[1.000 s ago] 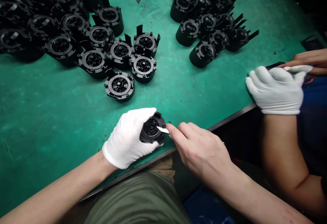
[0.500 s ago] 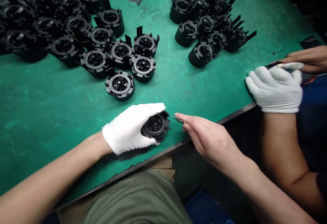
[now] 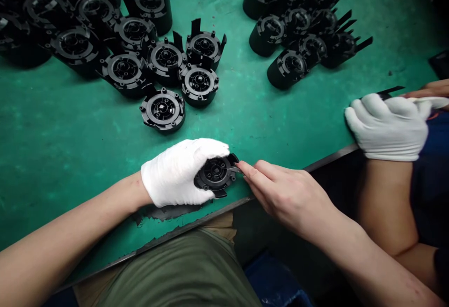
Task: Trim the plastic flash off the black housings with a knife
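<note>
My left hand (image 3: 182,171), in a white glove, is wrapped round a round black plastic housing (image 3: 216,170) near the table's front edge. Its ringed face with a central hub points up at me; the glove covers the left side. Bare, my right hand (image 3: 277,183) pinches a small knife blade (image 3: 233,169), thin and pointed. The blade's tip lies over the right part of the housing's face, and my fingertips are close to the rim. Most of the blade's rear end is hidden by my fingers.
Several like black housings (image 3: 163,108) stand in a group at the left, and another group (image 3: 289,66) stands at the back right. A co-worker's gloved hand (image 3: 387,127) holds a dark part at the right. The green table (image 3: 115,167) has a worn metal front edge.
My right hand has moved left, bringing the blade from beside the housing onto its face. My left hand keeps its hold. The view has shifted slightly, and the co-worker's bare hand has drawn right.
</note>
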### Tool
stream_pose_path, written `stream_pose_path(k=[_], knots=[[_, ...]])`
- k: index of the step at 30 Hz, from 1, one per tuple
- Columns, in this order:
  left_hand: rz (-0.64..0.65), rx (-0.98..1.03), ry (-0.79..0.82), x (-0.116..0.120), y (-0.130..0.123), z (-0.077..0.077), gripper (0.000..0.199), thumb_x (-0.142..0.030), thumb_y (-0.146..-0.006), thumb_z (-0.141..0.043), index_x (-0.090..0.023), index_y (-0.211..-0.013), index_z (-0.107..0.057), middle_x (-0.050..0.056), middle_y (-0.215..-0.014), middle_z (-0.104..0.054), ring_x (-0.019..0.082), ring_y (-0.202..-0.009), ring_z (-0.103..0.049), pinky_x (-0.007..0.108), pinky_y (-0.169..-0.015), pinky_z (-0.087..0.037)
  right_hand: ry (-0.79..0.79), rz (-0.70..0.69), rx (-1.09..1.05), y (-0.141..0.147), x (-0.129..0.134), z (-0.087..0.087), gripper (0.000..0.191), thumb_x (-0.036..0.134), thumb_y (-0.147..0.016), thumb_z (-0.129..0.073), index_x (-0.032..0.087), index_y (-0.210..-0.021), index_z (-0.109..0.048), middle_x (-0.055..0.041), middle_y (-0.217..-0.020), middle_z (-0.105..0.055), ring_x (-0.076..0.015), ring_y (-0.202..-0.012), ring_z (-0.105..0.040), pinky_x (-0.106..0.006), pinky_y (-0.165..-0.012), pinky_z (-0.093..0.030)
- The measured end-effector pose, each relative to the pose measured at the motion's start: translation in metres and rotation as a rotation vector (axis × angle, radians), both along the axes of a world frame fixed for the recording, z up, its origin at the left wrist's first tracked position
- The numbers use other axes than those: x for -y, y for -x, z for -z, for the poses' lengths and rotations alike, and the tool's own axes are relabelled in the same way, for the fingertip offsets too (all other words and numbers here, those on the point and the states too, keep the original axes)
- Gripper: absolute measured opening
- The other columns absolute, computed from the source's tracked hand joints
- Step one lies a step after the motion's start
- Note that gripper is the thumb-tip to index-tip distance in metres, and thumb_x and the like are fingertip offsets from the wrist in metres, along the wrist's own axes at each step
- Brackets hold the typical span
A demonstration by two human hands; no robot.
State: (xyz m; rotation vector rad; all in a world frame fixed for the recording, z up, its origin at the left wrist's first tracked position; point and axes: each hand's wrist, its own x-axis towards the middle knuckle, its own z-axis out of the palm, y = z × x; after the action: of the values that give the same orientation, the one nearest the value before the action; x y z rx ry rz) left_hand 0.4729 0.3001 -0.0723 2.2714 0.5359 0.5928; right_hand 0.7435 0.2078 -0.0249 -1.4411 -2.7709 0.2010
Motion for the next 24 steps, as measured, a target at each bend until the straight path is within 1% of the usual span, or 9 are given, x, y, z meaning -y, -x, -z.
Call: stream_pose_path(k=[5, 9, 12, 17, 22, 24], knots=[[0.006, 0.003, -0.009, -0.001, 0.000, 0.000, 0.069, -0.026, -0.082, -0.077, -0.020, -0.144, -0.047, 0.015, -0.140, -0.067, 0.032, -0.134, -0.065, 0.047, -0.113, -0.057, -0.022, -0.022, 0.031, 0.004, -0.002, -0.007, 0.036, 0.008, -0.103, -0.049, 0.009, -0.137, -0.060, -0.0012, -0.083, -0.059, -0.0170, -0.067, -0.050, -0.036, -0.053, -0.031], [0.015, 0.017, -0.011, -0.001, 0.000, 0.000, 0.068, -0.028, -0.084, -0.077, -0.020, -0.143, -0.046, 0.017, -0.139, -0.067, 0.034, -0.133, -0.066, 0.049, -0.111, -0.058, -0.025, -0.076, 0.054, 0.007, -0.004, -0.014, 0.042, 0.003, -0.100, -0.044, 0.005, -0.139, -0.057, -0.0030, -0.085, -0.061, -0.0181, -0.069, -0.054, -0.035, -0.053, -0.036], [0.014, 0.013, -0.003, -0.002, 0.001, 0.000, 0.067, -0.028, -0.084, -0.077, -0.020, -0.143, -0.046, 0.017, -0.139, -0.067, 0.034, -0.133, -0.066, 0.049, -0.109, -0.059, -0.028, -0.102, 0.062, 0.006, -0.005, -0.015, 0.044, 0.001, -0.098, -0.043, 0.003, -0.141, -0.055, -0.0039, -0.087, -0.062, -0.0188, -0.072, -0.057, -0.035, -0.054, -0.038], [0.019, 0.020, 0.020, -0.003, 0.000, 0.001, 0.067, -0.029, -0.083, -0.079, -0.021, -0.142, -0.049, 0.016, -0.140, -0.067, 0.034, -0.132, -0.067, 0.050, -0.109, -0.059, -0.028, -0.143, 0.058, 0.004, -0.007, -0.013, 0.044, 0.000, -0.098, -0.042, 0.003, -0.140, -0.055, -0.0054, -0.089, -0.064, -0.0187, -0.074, -0.058, -0.034, -0.056, -0.039], [0.027, 0.024, 0.007, -0.003, -0.001, 0.004, 0.065, -0.029, -0.083, -0.079, -0.019, -0.140, -0.051, 0.017, -0.140, -0.068, 0.034, -0.134, -0.066, 0.048, -0.112, -0.058, -0.053, -0.225, 0.082, 0.005, -0.010, -0.018, 0.041, -0.001, -0.099, -0.039, -0.001, -0.135, -0.056, -0.0066, -0.089, -0.063, -0.0191, -0.073, -0.057, -0.034, -0.058, -0.040], [0.031, 0.018, 0.004, -0.003, -0.001, 0.004, 0.064, -0.030, -0.082, -0.080, -0.018, -0.139, -0.051, 0.017, -0.140, -0.068, 0.034, -0.134, -0.065, 0.048, -0.112, -0.057, -0.041, -0.254, 0.096, 0.002, -0.014, -0.018, 0.040, 0.000, -0.099, -0.040, -0.001, -0.135, -0.057, -0.0070, -0.089, -0.064, -0.0192, -0.073, -0.058, -0.034, -0.057, -0.039]])
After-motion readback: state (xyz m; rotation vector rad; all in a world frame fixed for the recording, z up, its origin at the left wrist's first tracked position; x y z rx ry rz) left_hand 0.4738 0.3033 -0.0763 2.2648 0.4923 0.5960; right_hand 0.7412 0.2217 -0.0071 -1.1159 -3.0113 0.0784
